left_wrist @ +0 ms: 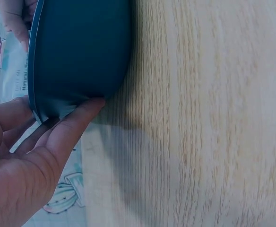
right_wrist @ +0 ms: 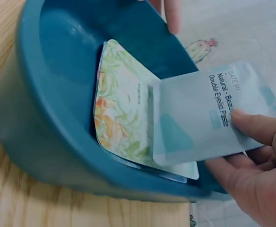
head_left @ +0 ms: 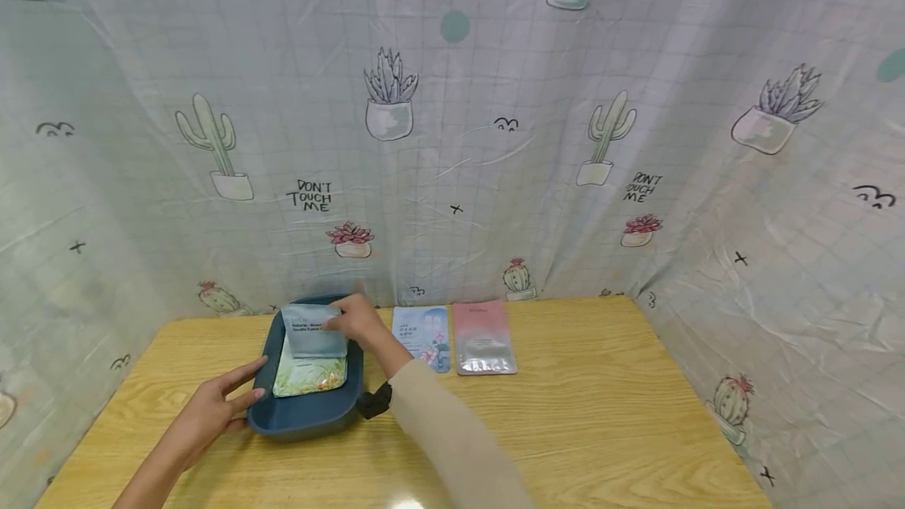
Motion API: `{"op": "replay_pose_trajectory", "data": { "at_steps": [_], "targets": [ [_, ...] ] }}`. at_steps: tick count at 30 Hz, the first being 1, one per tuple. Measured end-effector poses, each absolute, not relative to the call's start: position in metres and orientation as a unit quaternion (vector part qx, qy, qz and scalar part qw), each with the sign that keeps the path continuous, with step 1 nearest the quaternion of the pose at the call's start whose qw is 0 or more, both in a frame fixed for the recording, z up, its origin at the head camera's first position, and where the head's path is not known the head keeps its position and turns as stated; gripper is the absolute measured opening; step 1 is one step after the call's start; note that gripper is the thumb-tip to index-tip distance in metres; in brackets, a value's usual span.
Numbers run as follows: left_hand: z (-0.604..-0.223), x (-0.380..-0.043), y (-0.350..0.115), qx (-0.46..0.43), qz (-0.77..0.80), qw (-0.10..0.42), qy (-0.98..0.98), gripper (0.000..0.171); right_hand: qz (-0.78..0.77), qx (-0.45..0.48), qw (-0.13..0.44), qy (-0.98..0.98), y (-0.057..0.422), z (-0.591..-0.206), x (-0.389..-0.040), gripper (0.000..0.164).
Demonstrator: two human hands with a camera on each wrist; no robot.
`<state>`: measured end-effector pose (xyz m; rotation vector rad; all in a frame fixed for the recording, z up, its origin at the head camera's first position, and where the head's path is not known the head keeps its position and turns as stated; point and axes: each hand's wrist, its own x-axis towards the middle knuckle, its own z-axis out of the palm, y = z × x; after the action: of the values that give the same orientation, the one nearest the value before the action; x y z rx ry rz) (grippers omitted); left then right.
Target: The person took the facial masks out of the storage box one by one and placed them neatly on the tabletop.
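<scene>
Pale-blue packet (head_left: 314, 341) pinched in right hand (head_left: 360, 322), long axis slanting down toward floral packet (head_left: 311, 379); left hand (head_left: 215, 407), farther, grips basin (head_left: 307, 424).

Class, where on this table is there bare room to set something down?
Widest bare table: right of the pink packet, out to the curtain. A smaller patch lies between the left hand, basin and curtain. Crowded: the basin, where the right hand holds a pale blue packet over a floral packet.
</scene>
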<state>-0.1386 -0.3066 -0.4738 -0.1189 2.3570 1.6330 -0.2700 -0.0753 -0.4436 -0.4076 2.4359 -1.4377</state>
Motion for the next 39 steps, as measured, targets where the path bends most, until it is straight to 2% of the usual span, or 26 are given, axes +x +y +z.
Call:
{"op": "replay_pose_trajectory", "data": {
  "at_steps": [3,5,7,11,12,14,15,17,20,23,28,32,39],
  "targets": [
    [-0.473,-0.139,-0.307,-0.042,0.561,0.14,0.815,0.069,-0.5,-0.161,0.151,0.838,-0.068,-0.441,-0.271,0.041],
    [-0.473,-0.139,-0.306,-0.041,0.561,0.141,0.815,0.069,-0.5,-0.172,0.15,0.835,-0.063,-0.439,-0.272,0.031],
    [-0.473,-0.139,-0.306,-0.036,0.562,0.141,0.814,0.07,-0.515,-0.184,0.151,0.823,-0.058,-0.435,-0.272,0.015],
    [-0.474,-0.14,-0.305,-0.033,0.57,0.138,0.81,0.07,-0.549,-0.191,0.14,0.802,-0.048,-0.427,-0.269,0.007],
    [-0.474,-0.14,-0.305,-0.032,0.57,0.137,0.809,0.07,-0.557,-0.194,0.136,0.796,-0.045,-0.425,-0.269,0.012],
    [-0.474,-0.14,-0.305,-0.032,0.571,0.135,0.809,0.07,-0.575,-0.189,0.131,0.785,-0.039,-0.423,-0.268,0.007],
    [-0.474,-0.14,-0.304,-0.032,0.569,0.134,0.81,0.07,-0.584,-0.188,0.128,0.779,-0.035,-0.422,-0.267,0.014],
    [-0.473,-0.14,-0.304,-0.037,0.567,0.134,0.812,0.069,-0.598,-0.192,0.118,0.769,-0.029,-0.423,-0.268,0.04],
    [-0.473,-0.14,-0.303,-0.039,0.565,0.136,0.813,0.068,-0.615,-0.195,0.103,0.757,-0.019,-0.424,-0.268,0.058],
    [-0.473,-0.141,-0.303,-0.047,0.562,0.137,0.814,0.068,-0.621,-0.204,0.093,0.751,-0.005,-0.424,-0.268,0.053],
    [-0.474,-0.141,-0.301,-0.058,0.557,0.138,0.817,0.067,-0.632,-0.201,0.092,0.743,0.019,-0.418,-0.271,0.009],
    [-0.474,-0.14,-0.301,-0.06,0.555,0.142,0.818,0.067,-0.623,-0.199,0.101,0.75,0.038,-0.413,-0.271,0.025],
    [-0.472,-0.14,-0.302,-0.06,0.551,0.14,0.82,0.066,-0.628,-0.193,0.1,0.748,0.07,-0.412,-0.27,0.033]
  ]
}}
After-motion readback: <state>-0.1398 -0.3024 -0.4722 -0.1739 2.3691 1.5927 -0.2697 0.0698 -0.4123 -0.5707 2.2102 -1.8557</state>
